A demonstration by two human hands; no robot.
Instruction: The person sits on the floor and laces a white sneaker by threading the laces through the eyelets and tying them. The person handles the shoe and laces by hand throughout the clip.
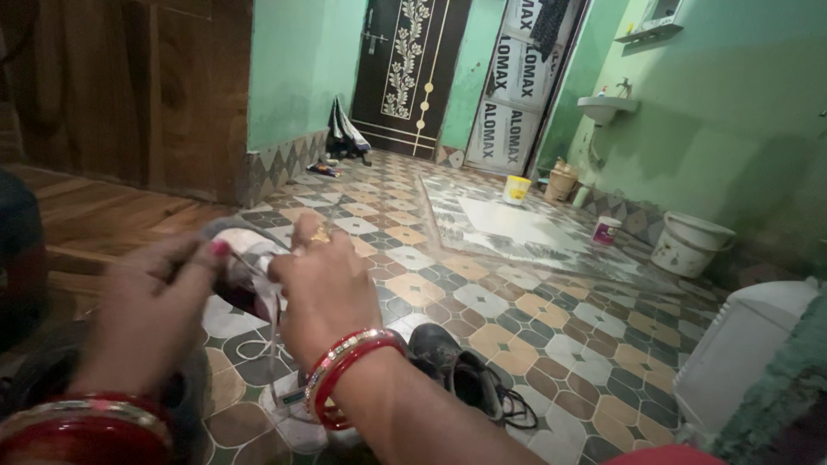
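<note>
Both hands' fingers (215, 251) pinch thin white laces (274, 301) on a grey-and-white shoe (245, 245).

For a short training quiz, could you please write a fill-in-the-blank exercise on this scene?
1. Both hands, left and right, work at a white ____ on the shoe held between them.
2. A dark shoe lies on the tiled ____.
3. The right wrist wears red ____.
4. A white bucket stands by the ____ wall.

Missing words: lace; floor; bangles; green
</note>
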